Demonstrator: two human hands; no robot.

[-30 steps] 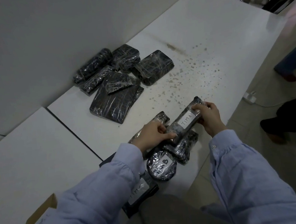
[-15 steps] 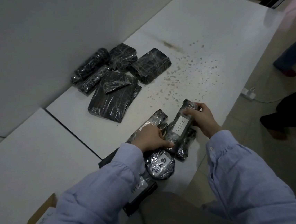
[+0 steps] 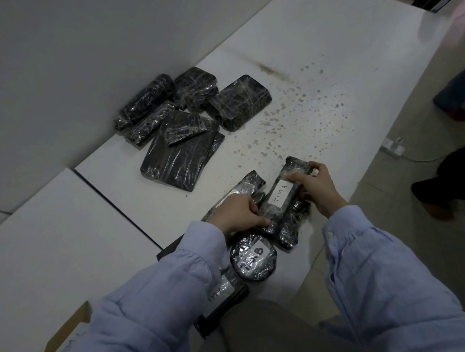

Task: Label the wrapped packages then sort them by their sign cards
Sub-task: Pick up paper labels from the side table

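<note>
The package labelled "TIMA" [image 3: 280, 199] lies at the near edge of the white table [image 3: 327, 53], resting across a second dark wrapped package [image 3: 289, 228] that shows only below and to the right of it.

The right hand [image 3: 319, 191] grips the far end of this package. Its fingers curl over the end and the index finger lies on top beside the label. The left hand [image 3: 236, 215] holds the near end, with the thumb pressed on the wrap. Its fingertips are hidden under the palm.

A long package [image 3: 247, 184] lies just beyond the left hand, its near part covered by that hand.

A round package [image 3: 253, 260] sits just in front of the hands. On its label only a "B" reads clearly.

A flat package [image 3: 222, 293] is largely covered by the left sleeve [image 3: 153, 311]. Its label shows "TIM", the rest being hidden.

A cardboard sign card [image 3: 66, 338] stands at the lower left, its lettering too faint to read.

The unlabelled pile [image 3: 180, 152] lies well apart, near the wall.
</note>
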